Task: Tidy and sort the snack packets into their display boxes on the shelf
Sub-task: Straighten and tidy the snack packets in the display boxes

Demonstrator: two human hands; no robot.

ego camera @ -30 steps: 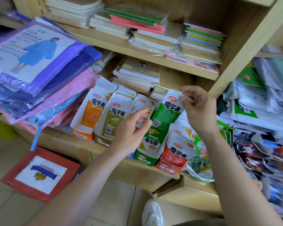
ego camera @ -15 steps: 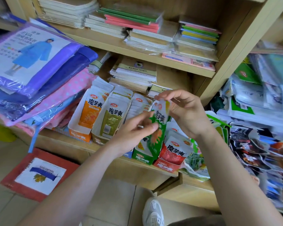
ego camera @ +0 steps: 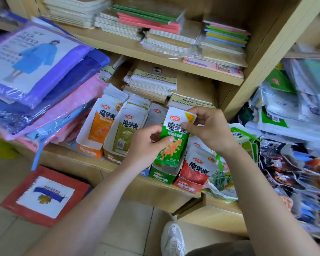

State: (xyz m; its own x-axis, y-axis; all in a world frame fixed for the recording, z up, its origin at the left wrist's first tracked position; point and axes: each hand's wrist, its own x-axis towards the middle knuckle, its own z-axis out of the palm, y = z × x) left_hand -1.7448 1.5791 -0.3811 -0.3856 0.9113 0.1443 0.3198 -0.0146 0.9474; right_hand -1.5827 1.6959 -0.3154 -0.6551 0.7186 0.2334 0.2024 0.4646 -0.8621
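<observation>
**Green packet held over the green box**

Small boxes stand side by side on the shelf [ego camera: 67, 156]. At the left end, the orange box [ego camera: 90, 150] holds orange packets [ego camera: 102, 124] standing up. Just right of it, the yellow-green box [ego camera: 115, 157] is full of yellow-green packets [ego camera: 126, 133]. Farther right sits the green box [ego camera: 162, 175], close to the shelf's near edge. The red box [ego camera: 187, 185] touches its right side and has red packets [ego camera: 197, 168] in it.

The green packet [ego camera: 174, 145] stands upright with its bottom end right at the open top of the green box - both hands have hold of it. The left hand [ego camera: 146, 145] grips its left side, thumb on the front and fingers curled behind. The right hand [ego camera: 211, 130] pinches the top right corner with its thumb and bent fingers. Both bare arms reach in from the near side.
</observation>
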